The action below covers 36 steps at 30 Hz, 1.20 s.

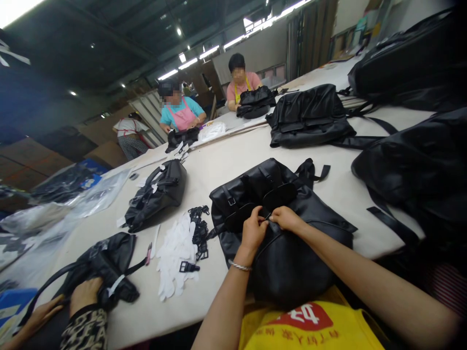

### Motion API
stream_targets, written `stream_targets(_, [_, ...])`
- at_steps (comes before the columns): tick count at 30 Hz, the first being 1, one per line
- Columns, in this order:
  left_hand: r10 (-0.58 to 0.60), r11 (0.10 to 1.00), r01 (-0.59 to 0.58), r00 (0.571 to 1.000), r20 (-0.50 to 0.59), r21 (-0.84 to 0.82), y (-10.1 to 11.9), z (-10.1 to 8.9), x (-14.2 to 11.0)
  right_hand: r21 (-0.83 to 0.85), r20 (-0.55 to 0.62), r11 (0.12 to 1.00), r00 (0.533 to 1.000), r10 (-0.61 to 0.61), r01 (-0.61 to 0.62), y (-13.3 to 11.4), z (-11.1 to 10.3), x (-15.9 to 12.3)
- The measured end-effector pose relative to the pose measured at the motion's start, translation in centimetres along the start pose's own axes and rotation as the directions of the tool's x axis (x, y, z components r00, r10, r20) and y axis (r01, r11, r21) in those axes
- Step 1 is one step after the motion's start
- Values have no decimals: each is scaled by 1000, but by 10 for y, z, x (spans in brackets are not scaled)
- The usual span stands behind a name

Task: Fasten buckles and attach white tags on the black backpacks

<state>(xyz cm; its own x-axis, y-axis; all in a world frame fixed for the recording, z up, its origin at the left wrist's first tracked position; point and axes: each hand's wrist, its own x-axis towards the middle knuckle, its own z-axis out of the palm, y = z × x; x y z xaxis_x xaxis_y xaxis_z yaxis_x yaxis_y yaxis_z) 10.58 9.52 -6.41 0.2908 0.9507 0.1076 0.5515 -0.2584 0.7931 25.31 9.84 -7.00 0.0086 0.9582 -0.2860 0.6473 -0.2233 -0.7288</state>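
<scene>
Here, left hand [253, 231] and right hand [286, 217] together pinch the glossy black backpack's [288, 262] flap.

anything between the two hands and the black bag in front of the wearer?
Nothing visible. The left hand and right hand both rest directly on the black leather-look backpack, fingers pinching at its front flap. The black plastic buckles and white cloth pieces lie to the side on the table.

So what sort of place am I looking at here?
Most likely a bag factory floor: identical black backpacks lie along a long work table, loose black buckles are piled up, and aproned workers sit handling more bags.
</scene>
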Motion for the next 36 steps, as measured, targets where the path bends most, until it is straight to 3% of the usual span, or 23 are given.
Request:
stream_targets(3, [-117, 983, 128, 989, 87, -135, 7, -5, 1, 54, 13, 998, 999, 37, -37, -1, -3, -1])
stream_targets(6, [-356, 830, 397, 918, 176, -393, 9, -3, 5, 123, 70, 988, 994, 81, -89, -4, -7, -6])
stream_targets(8, [-441, 739, 469, 879, 180, -482, 8, 4, 8, 161, 114, 980, 988, 99, -117, -4, -9, -8])
stream_targets(13, [-467, 708, 464, 873, 141, -532, 4, 26, 6, 179, 143, 981, 989, 45, -71, 0, -15, -8])
stream_targets(17, [-477, 694, 456, 871, 118, -557, 3, 36, -3, 99, -43, 992, 996, -72, 76, 4, -17, -4])
stream_targets(20, [-493, 683, 455, 864, 100, -571, 4, 38, -9, 54, -167, 982, 971, -169, 180, 4, -15, -1])
stream_targets(26, [-490, 607, 452, 860, 139, -654, 9, 30, -15, 163, -184, 936, 942, -281, 311, -2, -13, -11])
stream_targets(28, [-461, 591, 457, 868, 187, -665, 10, 27, -16, 177, -231, 911, 916, -329, 372, -2, -13, -24])
stream_targets(32, [-437, 549, 519, 847, 304, -655, 7, 24, -18, 107, -332, 830, 807, -489, 547, 10, -10, -58])
stream_targets(36, [-467, 453, 557, 814, 346, -696, 0, 24, -20, 29, -301, 810, 777, -552, 586, 33, -3, -77])
